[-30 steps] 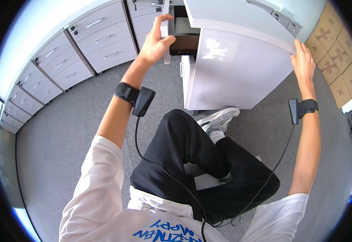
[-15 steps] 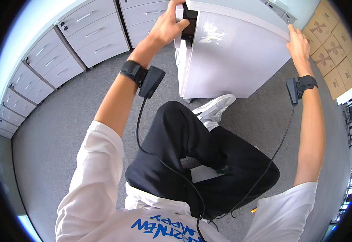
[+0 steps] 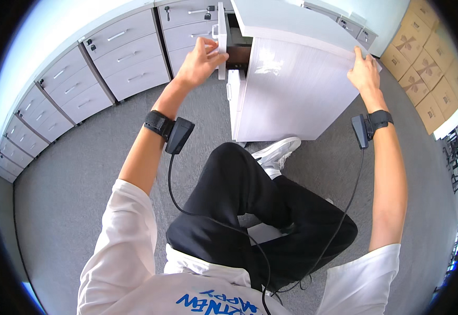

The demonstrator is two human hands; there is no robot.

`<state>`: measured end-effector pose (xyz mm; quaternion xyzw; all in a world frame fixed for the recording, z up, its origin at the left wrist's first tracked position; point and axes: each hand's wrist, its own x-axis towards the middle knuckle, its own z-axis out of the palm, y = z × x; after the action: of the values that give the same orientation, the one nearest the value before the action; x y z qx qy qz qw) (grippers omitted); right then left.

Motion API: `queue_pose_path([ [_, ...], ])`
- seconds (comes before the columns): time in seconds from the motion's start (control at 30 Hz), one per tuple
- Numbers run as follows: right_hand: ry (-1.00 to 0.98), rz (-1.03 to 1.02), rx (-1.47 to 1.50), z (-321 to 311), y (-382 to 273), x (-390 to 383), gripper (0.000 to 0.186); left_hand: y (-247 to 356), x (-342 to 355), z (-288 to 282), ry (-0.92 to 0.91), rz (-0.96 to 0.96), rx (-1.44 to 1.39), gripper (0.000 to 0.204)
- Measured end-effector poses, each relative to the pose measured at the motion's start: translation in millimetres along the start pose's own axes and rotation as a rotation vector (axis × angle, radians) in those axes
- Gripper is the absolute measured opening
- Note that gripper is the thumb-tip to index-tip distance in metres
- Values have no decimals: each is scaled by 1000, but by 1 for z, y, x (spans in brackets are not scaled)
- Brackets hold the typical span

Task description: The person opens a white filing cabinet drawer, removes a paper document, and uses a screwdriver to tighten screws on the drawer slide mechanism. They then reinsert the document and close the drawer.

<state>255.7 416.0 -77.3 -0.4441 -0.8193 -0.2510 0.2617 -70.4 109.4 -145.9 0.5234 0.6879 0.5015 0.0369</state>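
A white cabinet [image 3: 286,89] with a pale scuff on its side stands in front of me. Its top drawer [image 3: 221,26] is partly out at the left, showing a dark interior. My left hand [image 3: 200,63] is closed on that drawer's front, near its handle, with fingers curled and thumb at the edge. My right hand [image 3: 364,73] has its fingers bent over the right edge of the cabinet's top [image 3: 302,23]. Each wrist carries a strapped black device with a cable.
A row of light drawer cabinets [image 3: 124,63], some with keys, curves along the left and back wall. Stacked cardboard boxes [image 3: 433,105] stand at the right. My crossed legs [image 3: 229,189] and white shoe [image 3: 281,152] are on the grey carpet [image 3: 82,199] below the cabinet.
The drawer moved inward by half a second ago and now sits farther out again, my left hand moving with it. My right hand has moved left in the view, still on the top edge.
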Motion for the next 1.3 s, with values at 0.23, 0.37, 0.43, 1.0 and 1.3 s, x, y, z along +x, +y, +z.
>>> queue_pose_path([
  [0.23, -116, -17, 106, -4, 16, -12, 85, 33, -10, 19, 62, 267, 192, 96],
  [0.37, -133, 37, 105, -10, 10, -12, 84, 63, -8, 34, 93, 305, 252, 75],
  [0.43, -174, 62, 111, -12, 9, -12, 83, 70, -3, 38, 139, 292, 250, 71],
  [1.0, -196, 41, 734, 29, 106, 27, 48, 87, 14, 64, 187, 258, 259, 63],
  [1.3, 38, 491, 960, 78, 121, 22, 33, 94, 20, 54, -78, 200, 181, 74],
])
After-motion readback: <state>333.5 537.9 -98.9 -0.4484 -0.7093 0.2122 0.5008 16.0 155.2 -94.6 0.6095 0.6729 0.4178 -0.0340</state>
